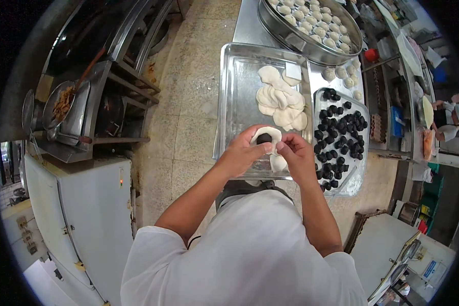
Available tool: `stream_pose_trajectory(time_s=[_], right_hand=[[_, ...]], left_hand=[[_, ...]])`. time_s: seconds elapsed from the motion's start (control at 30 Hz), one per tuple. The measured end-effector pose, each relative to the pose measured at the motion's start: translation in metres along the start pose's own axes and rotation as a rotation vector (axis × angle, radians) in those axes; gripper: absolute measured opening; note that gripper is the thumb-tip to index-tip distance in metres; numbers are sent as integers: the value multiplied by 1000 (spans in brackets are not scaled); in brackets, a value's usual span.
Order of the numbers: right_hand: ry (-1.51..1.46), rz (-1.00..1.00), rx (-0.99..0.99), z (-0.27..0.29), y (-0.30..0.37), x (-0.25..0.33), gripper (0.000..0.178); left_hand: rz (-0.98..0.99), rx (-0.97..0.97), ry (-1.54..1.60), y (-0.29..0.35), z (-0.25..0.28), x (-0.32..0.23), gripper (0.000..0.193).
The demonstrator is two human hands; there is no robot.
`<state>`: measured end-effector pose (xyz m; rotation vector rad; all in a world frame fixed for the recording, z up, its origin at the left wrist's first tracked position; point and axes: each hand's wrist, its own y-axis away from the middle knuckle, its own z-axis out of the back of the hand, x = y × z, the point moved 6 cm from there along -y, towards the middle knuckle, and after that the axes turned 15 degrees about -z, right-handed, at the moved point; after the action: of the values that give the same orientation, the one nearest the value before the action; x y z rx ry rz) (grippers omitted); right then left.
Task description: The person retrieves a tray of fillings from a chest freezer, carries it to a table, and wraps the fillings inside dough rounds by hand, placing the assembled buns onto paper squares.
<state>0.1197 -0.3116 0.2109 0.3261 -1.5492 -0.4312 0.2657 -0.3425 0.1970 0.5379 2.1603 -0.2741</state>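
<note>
A round dough wrapper (pixel 273 132) with a dark ball of filling (pixel 263 138) on it rests in my left hand (pixel 242 152), whose fingers curl round its left side. My right hand (pixel 298 155) pinches the wrapper's right edge between thumb and fingertips. Both hands are over the near end of a metal tray (pixel 232 102). Flat dough wrappers (pixel 280 99) lie overlapped in a heap on that tray, and another piece of dough (pixel 278 163) shows just below my hands. To the right, a second tray (pixel 361 168) carries many dark filling balls (pixel 344 127).
Beyond the trays stands a large round metal steamer (pixel 311 43) full of white buns. Several more buns (pixel 348 76) sit on the metal table (pixel 247 28) beside it. At the left are a stove with a wok (pixel 61 104) and a white refrigerator (pixel 94 219). Another person (pixel 449 120) is at far right.
</note>
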Motion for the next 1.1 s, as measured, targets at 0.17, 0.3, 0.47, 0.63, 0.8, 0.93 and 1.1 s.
stream_pose_trajectory(time_s=[0.17,0.3,0.47,0.63,0.8,0.93,1.1], right_hand=[[197,1,-103,6,8,4,9],[685,320,-299,8,30,29,9],[578,370,-348,24,43,42,10],[622,375,-318,44,46,38,10],[648,429,-281,59,58,51,9],[546,343,-256,70,52,50,7],[598,422,-362,83,47,37,7]], left_hand=[[13,64,-130,0,-3,0,42],[118,107,-314,-3,-12,6,41],[76,219,-333,-8,-26,15,46],[73,319,-460,-14,-47,13,54],[-67,469,-676,-24,-71,5,63],[14,424,-643,-26,-85,10,66],[200,-229,357,-8,-88,77,39]])
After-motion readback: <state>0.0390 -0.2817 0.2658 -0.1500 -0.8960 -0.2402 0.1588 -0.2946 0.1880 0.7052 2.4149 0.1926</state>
